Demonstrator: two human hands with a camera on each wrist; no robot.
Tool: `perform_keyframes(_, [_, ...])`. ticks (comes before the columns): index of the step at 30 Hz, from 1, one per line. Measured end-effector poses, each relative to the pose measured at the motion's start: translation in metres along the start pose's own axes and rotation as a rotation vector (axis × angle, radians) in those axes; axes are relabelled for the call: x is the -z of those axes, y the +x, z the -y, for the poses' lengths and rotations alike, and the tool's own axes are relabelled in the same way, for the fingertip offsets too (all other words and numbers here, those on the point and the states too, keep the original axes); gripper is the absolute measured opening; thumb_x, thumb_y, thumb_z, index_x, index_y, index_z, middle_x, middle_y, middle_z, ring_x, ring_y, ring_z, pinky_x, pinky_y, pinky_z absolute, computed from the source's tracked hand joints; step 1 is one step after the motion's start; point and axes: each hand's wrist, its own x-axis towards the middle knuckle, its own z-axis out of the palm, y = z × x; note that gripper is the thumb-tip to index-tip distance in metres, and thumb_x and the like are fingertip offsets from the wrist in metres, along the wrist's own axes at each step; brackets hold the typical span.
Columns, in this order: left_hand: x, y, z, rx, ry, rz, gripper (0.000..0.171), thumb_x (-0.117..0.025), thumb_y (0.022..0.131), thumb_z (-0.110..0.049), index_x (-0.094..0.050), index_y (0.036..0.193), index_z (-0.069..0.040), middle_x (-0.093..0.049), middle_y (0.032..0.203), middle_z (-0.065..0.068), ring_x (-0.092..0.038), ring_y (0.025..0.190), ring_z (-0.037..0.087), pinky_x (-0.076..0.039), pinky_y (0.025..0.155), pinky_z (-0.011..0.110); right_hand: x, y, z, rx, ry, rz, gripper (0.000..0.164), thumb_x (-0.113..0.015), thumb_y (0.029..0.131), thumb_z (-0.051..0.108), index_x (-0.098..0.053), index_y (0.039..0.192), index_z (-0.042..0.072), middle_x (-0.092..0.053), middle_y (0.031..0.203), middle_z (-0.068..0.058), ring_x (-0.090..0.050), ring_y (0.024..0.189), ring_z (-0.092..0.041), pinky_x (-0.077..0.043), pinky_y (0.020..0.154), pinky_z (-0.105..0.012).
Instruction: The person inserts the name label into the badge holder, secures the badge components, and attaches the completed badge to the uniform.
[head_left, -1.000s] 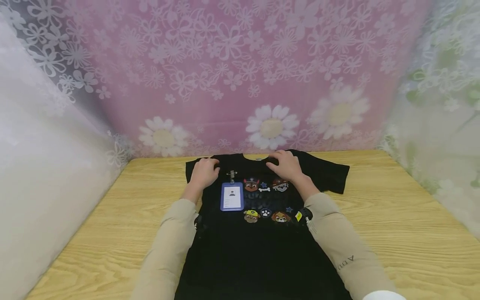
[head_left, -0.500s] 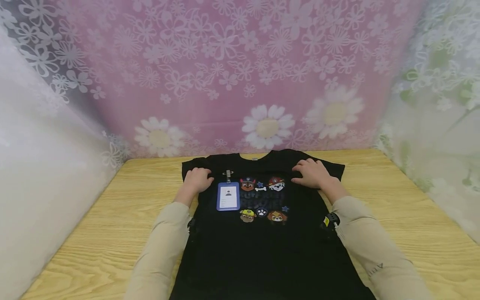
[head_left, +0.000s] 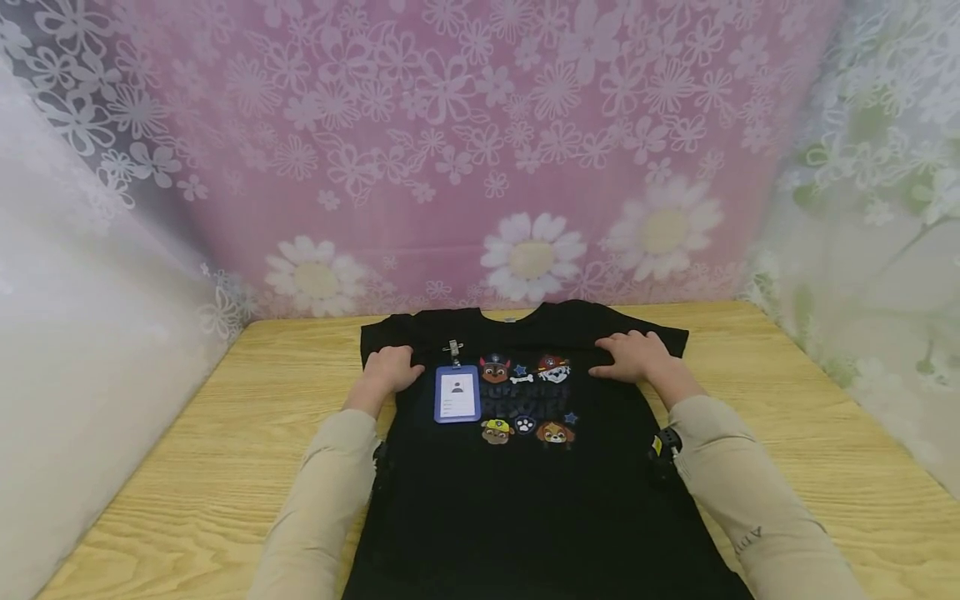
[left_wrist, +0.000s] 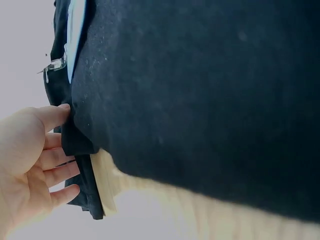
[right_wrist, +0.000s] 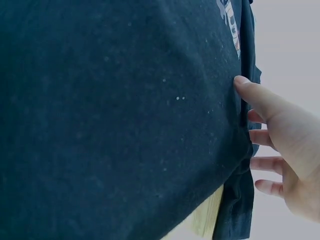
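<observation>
A black T-shirt (head_left: 517, 508) with cartoon dog faces lies front up, collar away from me. A blue-framed ID badge (head_left: 457, 394) hangs from a metal clip with a safety pin (head_left: 453, 349) on the chest's left side. My left hand (head_left: 388, 370) rests by the left sleeve; in the left wrist view its thumb (left_wrist: 57, 116) touches the cloth and the fingers are loosely spread. My right hand (head_left: 637, 358) lies near the right sleeve, its thumb (right_wrist: 252, 92) on the cloth in the right wrist view and its fingers loosely bent. Neither hand visibly pinches the cloth.
The shirt lies on a wood-grain table (head_left: 202, 450). A pink flowered curtain (head_left: 420, 200) hangs along its back edge, with pale sheeting on the left (head_left: 82, 333) and right (head_left: 862, 292). A small black device is strapped at each wrist.
My right hand has moved right and towards me, from the collar to near the right sleeve. My left hand has shifted slightly left and nearer. The shirt's right side looks more spread.
</observation>
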Motion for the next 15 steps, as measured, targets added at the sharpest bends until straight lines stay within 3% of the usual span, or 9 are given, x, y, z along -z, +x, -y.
perform_keyframes(9, [0.0001,-0.0019,-0.0011,0.003,-0.006,-0.02,0.045,-0.055,0.093,-0.031,-0.053,0.125,0.002,-0.057,0.12,0.02,-0.054,0.109,0.036,-0.038,0.095,0.049,-0.0016,-0.0026,-0.0041,0.007,0.021,-0.013,0.071,-0.05,0.088,0.055,-0.043,0.138,0.005,-0.043,0.135,-0.023,-0.038,0.119,-0.046,-0.031,0.091,-0.06])
perform_keyframes(15, [-0.0009,0.0003,0.0027,-0.024,0.018,-0.037,0.054,-0.051,0.095,-0.035,-0.046,0.132,0.002,-0.05,0.13,0.021,-0.047,0.118,0.038,-0.034,0.098,0.051,-0.0018,-0.0089,-0.0092,0.019,0.075,-0.072,0.072,-0.048,0.089,0.056,-0.041,0.138,0.004,-0.041,0.136,-0.025,-0.036,0.122,-0.046,-0.03,0.091,-0.063])
